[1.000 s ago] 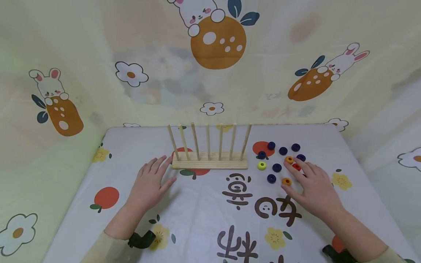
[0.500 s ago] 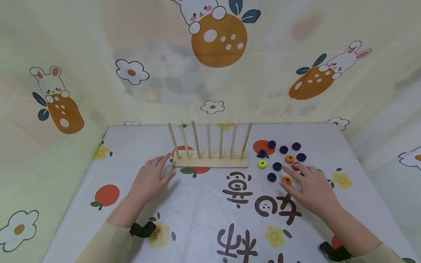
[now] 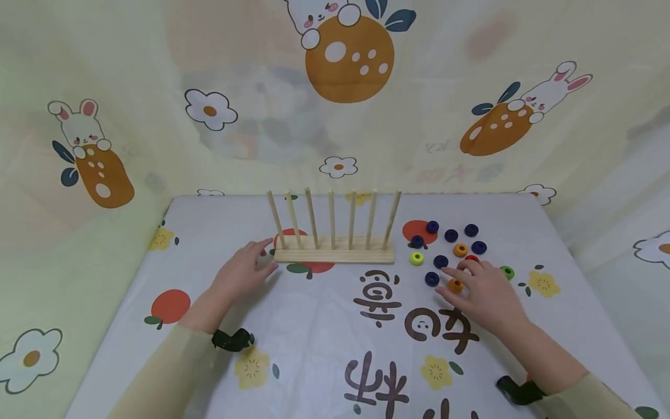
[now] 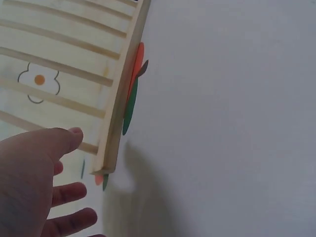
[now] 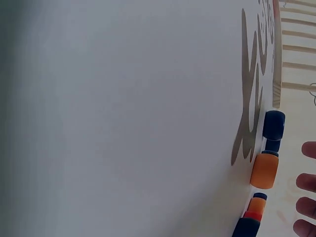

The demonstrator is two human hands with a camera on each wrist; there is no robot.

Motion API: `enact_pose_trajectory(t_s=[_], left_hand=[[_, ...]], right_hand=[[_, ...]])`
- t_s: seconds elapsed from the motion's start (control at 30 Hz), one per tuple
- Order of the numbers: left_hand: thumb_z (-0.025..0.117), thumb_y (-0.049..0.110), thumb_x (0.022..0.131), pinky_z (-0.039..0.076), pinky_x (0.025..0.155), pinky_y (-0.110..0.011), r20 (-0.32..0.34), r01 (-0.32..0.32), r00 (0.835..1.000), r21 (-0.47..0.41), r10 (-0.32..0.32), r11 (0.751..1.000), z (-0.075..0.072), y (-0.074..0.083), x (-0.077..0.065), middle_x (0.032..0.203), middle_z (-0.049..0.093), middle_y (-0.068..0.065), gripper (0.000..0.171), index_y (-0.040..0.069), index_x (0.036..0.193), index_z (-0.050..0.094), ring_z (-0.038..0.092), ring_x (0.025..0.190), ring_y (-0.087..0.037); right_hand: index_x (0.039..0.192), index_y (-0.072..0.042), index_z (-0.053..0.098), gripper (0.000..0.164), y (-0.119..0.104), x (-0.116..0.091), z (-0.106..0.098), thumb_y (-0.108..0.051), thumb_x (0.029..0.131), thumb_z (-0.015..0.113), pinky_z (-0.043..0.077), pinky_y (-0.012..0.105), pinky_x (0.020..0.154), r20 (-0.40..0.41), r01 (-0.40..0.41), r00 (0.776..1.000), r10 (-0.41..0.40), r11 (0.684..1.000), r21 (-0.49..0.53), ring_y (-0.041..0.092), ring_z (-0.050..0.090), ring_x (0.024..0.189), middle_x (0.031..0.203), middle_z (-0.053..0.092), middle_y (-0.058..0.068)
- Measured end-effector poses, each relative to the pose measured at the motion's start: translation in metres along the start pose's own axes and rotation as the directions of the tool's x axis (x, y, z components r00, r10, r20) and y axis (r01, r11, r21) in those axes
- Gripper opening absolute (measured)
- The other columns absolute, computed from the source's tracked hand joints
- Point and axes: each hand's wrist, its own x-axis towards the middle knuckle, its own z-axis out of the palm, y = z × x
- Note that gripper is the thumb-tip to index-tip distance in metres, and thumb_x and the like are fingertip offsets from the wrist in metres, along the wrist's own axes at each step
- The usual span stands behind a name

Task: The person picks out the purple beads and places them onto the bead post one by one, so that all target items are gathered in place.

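A wooden rack (image 3: 335, 255) with a row of upright pegs stands toward the back of the table. My left hand (image 3: 242, 273) is at the rack's left end, its fingers extended and holding nothing. Over the beads on the right hovers my right hand (image 3: 489, 299), thumb and index finger spread on either side of an orange bead (image 3: 455, 286). In the right wrist view, the fingertips (image 5: 307, 181) show apart from that orange bead (image 5: 264, 171). A red bead (image 3: 471, 259) is partly hidden behind the right hand, and a green bead (image 3: 506, 272) lies just past it.
Several dark blue beads (image 3: 441, 262) lie scattered right of the rack. Among them are a second orange bead (image 3: 460, 250) and a yellow-green bead (image 3: 416, 258). A printed cloth (image 3: 314, 326) covers the table, and a patterned curtain (image 3: 251, 151) hangs behind it.
My right hand has shifted left and closer around the near orange bead, uncovering the farther orange bead and the green one. The left hand has edged up beside the rack's end.
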Motion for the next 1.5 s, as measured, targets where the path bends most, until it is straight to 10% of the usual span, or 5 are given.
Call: enact_pose_trajectory(t_s=[0.57, 1.5], left_hand=[[0.069, 0.046, 0.09, 0.043, 0.077, -0.04, 0.147, 0.054, 0.989, -0.146, -0.032, 0.988, 0.003, -0.01, 0.036, 0.102, 0.058, -0.008, 0.072, 0.023, 0.152, 0.041, 0.052, 0.091, -0.026], [0.073, 0.044, 0.089, 0.039, 0.076, -0.039, 0.247, 0.12, 0.966, -0.167, -0.076, 0.979, -0.002, -0.008, 0.047, 0.101, 0.051, -0.01, 0.08, 0.029, 0.156, 0.032, 0.048, 0.094, -0.026]], right_hand=[[0.113, -0.012, 0.075, 0.049, -0.001, 0.017, 0.009, -0.051, 0.083, 0.075, 0.046, 0.051, 0.08, 0.07, -0.032, 0.997, 0.032, 0.999, 0.012, 0.033, 0.055, 0.09, 0.106, 0.063, 0.017], [0.114, -0.007, 0.073, 0.049, -0.009, 0.033, 0.011, -0.043, 0.081, 0.08, 0.045, 0.038, 0.066, 0.228, -0.096, 0.969, 0.092, 0.995, 0.007, 0.023, 0.05, 0.074, 0.086, 0.057, 0.007]])
